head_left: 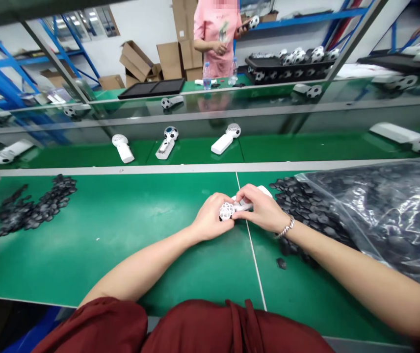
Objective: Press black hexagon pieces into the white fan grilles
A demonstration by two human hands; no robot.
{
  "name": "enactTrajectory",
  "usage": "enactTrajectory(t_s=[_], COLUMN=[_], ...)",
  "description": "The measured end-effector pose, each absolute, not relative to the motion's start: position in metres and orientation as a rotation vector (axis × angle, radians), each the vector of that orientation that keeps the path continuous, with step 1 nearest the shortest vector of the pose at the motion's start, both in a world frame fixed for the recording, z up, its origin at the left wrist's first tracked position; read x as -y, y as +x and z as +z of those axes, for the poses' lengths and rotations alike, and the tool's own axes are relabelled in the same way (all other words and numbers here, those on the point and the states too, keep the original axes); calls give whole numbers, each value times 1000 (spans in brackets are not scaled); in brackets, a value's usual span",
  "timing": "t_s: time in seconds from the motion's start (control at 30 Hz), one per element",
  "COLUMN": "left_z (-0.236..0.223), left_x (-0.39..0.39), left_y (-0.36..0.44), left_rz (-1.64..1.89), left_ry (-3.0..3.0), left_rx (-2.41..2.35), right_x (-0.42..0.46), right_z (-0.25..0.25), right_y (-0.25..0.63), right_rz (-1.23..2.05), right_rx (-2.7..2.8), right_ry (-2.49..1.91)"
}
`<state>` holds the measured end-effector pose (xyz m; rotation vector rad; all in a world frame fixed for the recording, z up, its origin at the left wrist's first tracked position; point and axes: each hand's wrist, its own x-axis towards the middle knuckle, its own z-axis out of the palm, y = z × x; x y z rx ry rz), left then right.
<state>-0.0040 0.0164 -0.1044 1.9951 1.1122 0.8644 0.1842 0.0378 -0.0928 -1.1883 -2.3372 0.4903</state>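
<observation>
Both of my hands are at a white handheld device (pixel 226 211) with a round, lattice-like football head and a white handle. My left hand (pixel 210 215) wraps around the left side of the round head. Thumb and fingers of my right hand (pixel 259 208) pinch at the place where head and handle meet; the handle's end shows beyond the knuckles. Whether a small piece sits between the right fingertips is hidden. Close to my right forearm lies a heap of small black pieces (pixel 301 206), with a single black piece (pixel 281 264) apart from it.
A clear plastic bag (pixel 397 206) of black pieces covers the right side. Another black pile (pixel 37 208) lies at left. Several white football-headed devices (pixel 226 139) rest on the green strip behind the pale rail (pixel 180 168). Across the bench stands a person in pink (pixel 217 39).
</observation>
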Motion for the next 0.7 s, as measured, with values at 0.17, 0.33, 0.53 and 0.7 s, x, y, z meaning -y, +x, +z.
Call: enactTrajectory(t_s=[0.17,0.33,0.53,0.7], left_z=[-98,-78,-67,-91], left_x=[-37,-104,-184,-219], left_y=[-17,-56,-159,-221], left_rz=[814,1058,1290,903], left_ry=[1585,1673,1537,1245], left_rx=[-1106,-1104,-2159,-2776], right_x=[-69,-91,-138,-214], right_z=[-90,-83,-82,-85], right_y=[209,216,244,290], right_rz=[173,311,292,-167], right_rx=[2612,2666,2366,1851], right_ry=[-1095,-1052,-1407,-2016])
